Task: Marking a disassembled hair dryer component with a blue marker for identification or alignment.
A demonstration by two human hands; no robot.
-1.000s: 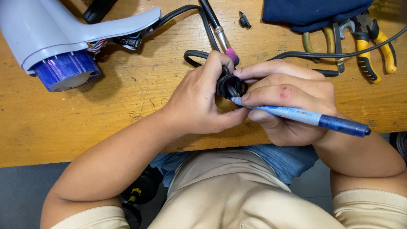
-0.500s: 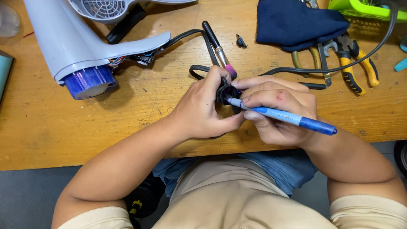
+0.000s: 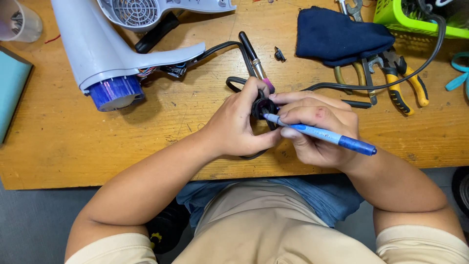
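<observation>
A: Hands?
B: Left hand pinched a small black round part, just below the hair dryer on wood bench. Right hand gripped slim blue plastic screwdriver, tip at the part.

Head camera, steeply down, close

Beige short sleeves, bare forearms

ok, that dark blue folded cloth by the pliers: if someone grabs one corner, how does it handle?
The dark blue cloth would probably go floppy and unfold, since it lies in soft folds. It looks light for its size. Its lower edge drapes over the yellow-handled pliers, so a pull may nudge them; it won't roll.
</observation>
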